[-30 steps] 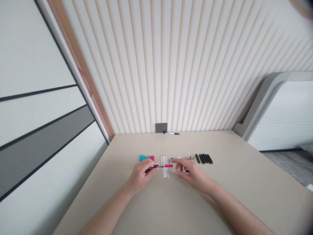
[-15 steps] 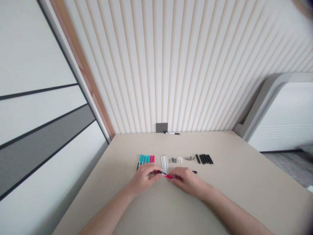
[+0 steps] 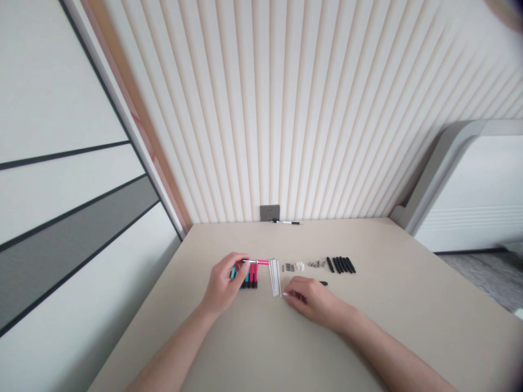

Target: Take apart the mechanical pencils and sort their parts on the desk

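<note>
My left hand pinches a pink pen barrel with a metal clip, level above the row of teal and pink barrels. Under and beside that hand lie teal barrels, partly hidden by the fingers, and pink barrels with black ends. White refill tubes rest between my two hands. My right hand is low over the table by the near ends of the tubes. Its thumb and fingers are closed together; a small white bit shows at the tips, too small to name. A black grip is partly hidden behind it.
Small grey pieces, white pieces, springs and several black grips lie in a row to the right. A white and black pen lies at the table's back edge, below a wall socket.
My left hand has moved up and left with the pink pen barrel, away from my right hand. My right hand has let go of the barrel's pink end and stays nearly in place.
</note>
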The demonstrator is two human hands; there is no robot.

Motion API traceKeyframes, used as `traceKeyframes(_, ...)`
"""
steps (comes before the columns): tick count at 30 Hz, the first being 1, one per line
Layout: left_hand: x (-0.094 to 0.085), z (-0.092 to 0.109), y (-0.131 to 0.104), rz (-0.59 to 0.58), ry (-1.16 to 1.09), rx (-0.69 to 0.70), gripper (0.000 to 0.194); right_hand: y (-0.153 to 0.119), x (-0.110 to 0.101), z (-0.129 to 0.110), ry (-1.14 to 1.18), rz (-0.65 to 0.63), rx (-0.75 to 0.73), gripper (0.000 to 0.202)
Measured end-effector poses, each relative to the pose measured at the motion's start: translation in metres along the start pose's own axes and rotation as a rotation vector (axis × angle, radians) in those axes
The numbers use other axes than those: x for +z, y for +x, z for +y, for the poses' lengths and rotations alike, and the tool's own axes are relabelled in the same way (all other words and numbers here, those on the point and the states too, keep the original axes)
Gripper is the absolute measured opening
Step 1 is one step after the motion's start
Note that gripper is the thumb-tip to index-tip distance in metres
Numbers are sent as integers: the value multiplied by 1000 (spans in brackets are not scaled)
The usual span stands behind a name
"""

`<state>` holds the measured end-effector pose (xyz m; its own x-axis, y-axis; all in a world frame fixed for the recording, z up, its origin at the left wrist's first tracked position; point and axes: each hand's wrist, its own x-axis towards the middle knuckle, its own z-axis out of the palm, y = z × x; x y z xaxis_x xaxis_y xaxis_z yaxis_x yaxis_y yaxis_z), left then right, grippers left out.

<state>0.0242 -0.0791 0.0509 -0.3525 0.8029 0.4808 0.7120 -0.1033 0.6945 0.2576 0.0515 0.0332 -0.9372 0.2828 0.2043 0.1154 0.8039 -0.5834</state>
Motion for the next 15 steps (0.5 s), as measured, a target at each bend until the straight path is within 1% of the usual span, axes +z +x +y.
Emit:
traceKeyframes(3, -11, -9, 7, 188, 84, -121, 25, 0, -2, 1, 9, 24, -4, 19)
traceKeyframes(4, -14, -12, 9, 218, 123, -158, 26, 0, -2, 1, 13, 32, 4, 20)
traceKeyframes(6, -21, -19, 12, 230, 219, -233, 25, -1, -3, 2, 25, 54, 27, 24)
traceKeyframes(9, -28, -26, 14, 142, 409, -321, 20, -1, -4, 4, 36, 73, 49, 29)
traceKeyframes(12, -33, -30, 13, 20, 616, -422, 18, -1, -6, 4, 26, 72, 36, 25)
traceKeyframes(15, -33, -31, 11, -70, 743, -457, 17, -1, -7, 4, 15, 73, 24, 22)
